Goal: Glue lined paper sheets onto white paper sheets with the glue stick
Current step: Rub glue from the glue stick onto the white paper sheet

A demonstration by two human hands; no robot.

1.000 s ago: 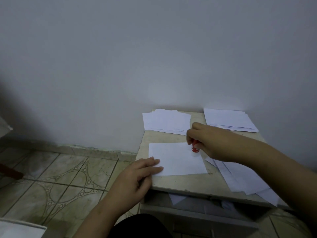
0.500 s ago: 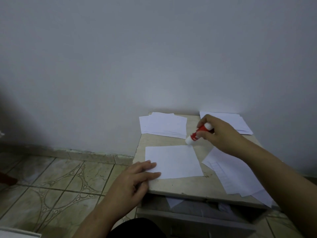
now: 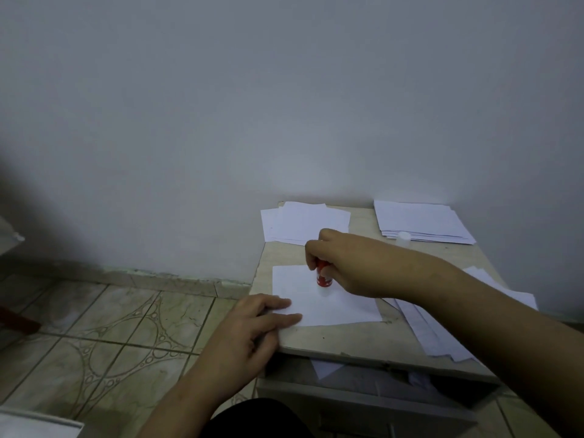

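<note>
Against a plain grey wall stands your small table, worn at the top, with patterned floor tiles off to its left. Your right hand has its fingers curled tight round the red glue stick, which stands upright with its lower end touching the white sheet just below your fingertips. Your left hand lies flat, fingers straight and slightly spread, pressing the sheet's near left corner at the table edge. Beyond your right knuckles, toward the wall, sits a loose stack of papers; farther right of it lies a second stack, with a small white cap just at its front edge. Under and behind your right forearm, more sheets fan out over the table's right side; whether they are lined is too faint to tell. Below the tabletop, nearer than your left fingers, an open drawer holds a few paper scraps.
</note>
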